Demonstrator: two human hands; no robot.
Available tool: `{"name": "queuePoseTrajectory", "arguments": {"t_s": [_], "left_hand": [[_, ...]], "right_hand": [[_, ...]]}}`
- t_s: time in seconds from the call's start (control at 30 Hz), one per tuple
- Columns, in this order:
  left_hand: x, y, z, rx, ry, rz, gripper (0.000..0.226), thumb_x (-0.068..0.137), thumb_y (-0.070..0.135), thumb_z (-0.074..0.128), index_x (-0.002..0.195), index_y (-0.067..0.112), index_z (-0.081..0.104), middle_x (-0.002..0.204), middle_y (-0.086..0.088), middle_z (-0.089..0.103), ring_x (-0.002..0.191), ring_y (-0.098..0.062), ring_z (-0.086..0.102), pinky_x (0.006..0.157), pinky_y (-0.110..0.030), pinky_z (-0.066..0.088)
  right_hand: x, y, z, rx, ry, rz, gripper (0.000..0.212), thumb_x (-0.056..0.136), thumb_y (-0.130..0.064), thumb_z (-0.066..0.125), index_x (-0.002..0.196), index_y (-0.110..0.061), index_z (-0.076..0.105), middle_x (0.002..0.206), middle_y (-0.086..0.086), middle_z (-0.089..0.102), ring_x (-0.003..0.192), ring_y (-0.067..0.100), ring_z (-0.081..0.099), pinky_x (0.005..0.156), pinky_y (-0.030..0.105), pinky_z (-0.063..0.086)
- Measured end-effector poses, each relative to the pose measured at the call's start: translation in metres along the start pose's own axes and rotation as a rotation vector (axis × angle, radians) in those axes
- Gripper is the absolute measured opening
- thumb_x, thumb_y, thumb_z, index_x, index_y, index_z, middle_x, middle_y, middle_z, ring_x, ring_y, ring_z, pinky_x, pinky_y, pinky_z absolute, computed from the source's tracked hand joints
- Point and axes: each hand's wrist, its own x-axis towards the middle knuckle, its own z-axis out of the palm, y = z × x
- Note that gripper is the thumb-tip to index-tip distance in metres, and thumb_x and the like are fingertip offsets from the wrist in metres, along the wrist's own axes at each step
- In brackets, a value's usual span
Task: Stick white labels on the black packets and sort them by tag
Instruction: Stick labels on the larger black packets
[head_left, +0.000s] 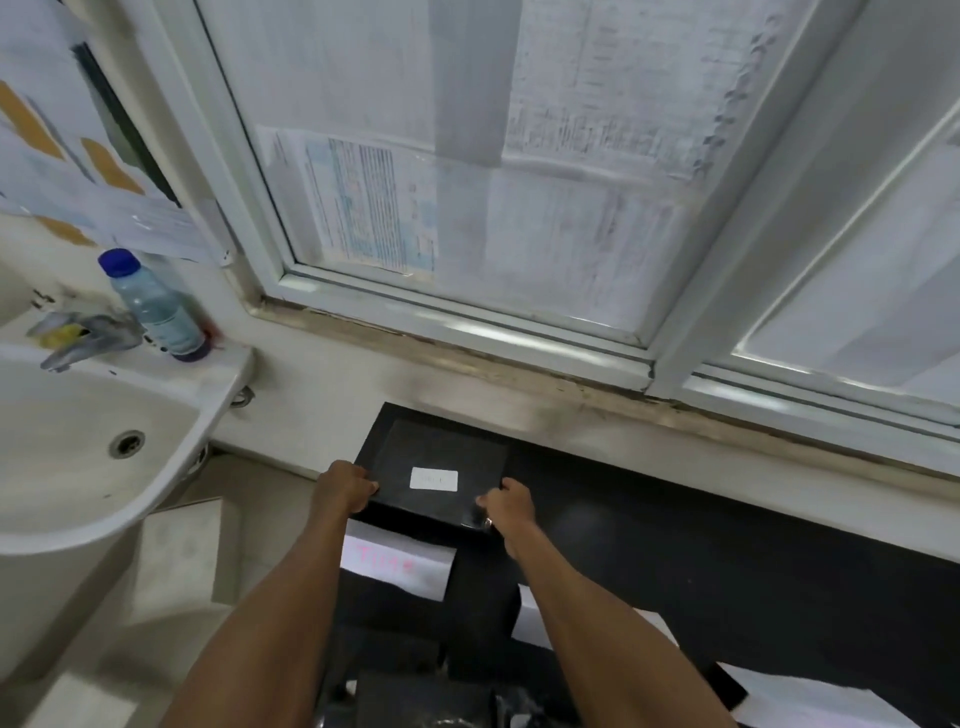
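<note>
- Head view: both hands are on one flat, square black packet. It sits at the far left corner of the dark, smooth desk, just beyond a white paper tag with pink handwriting.
- The left hand curls its fingers over the packet's near left edge, and the right hand pinches the near right corner. Both are clamped on the packet, one at each side.
- A small white rectangular label lies flat near the middle of the top face; its print is too faint to read.
- I cannot tell whether the packet rests on the desk or is slightly lifted.
- Risk one: the wrapping looks like slick plastic, matt on top and glossy at the near right corner. This close to the desk's left edge, a loose grip could send it off towards the white ceramic sink.
- Risk two: the pink writing is blurred, so the packet could land under the wrong tag.
</note>
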Motion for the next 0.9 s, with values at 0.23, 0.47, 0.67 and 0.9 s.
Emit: {"name": "queuePoseTrajectory", "arguments": {"t_s": [0.23,0.47,0.67,0.9], "left_hand": [[0.016,-0.011,0.024,-0.200,0.063,-0.089,0.031,0.083,0.002,0.049,0.109,0.000,0.067,0.111,-0.022,0.065,0.104,-0.038,0.059,0.077,-0.029,0.041],[0.005,0.002,0.002,-0.181,0.067,-0.021,0.039,0.092,0.023,0.045,0.126,0.005,0.054,0.132,-0.020,0.055,0.122,-0.036,0.052,0.102,-0.042,0.042],[-0.059,-0.006,0.008,-0.204,0.185,0.117,0.042,0.096,0.026,0.045,0.135,0.011,0.049,0.136,-0.012,0.055,0.126,-0.032,0.050,0.105,-0.041,0.040],[-0.186,-0.055,0.068,-0.197,0.382,0.202,0.030,0.093,0.020,0.048,0.119,0.011,0.059,0.119,-0.015,0.060,0.111,-0.033,0.056,0.094,-0.043,0.046]], "right_hand": [[0.013,0.005,0.028,-0.088,-0.082,-0.027,0.032,0.081,-0.004,0.058,0.112,-0.012,0.060,0.105,0.003,0.064,0.093,0.020,0.059,0.078,0.028,0.046],[0.000,-0.002,0.023,-0.219,-0.043,-0.072,0.053,0.073,-0.021,0.070,0.122,-0.007,0.056,0.120,0.007,0.064,0.108,0.027,0.060,0.090,0.030,0.048],[-0.067,0.011,0.008,-0.337,0.010,-0.169,0.049,0.086,-0.018,0.063,0.132,-0.008,0.048,0.130,0.009,0.056,0.120,0.028,0.053,0.096,0.029,0.041],[-0.160,0.091,-0.006,-0.439,0.094,-0.248,0.036,0.089,-0.024,0.059,0.121,-0.010,0.059,0.125,0.011,0.062,0.117,0.030,0.055,0.095,0.030,0.042]]}}
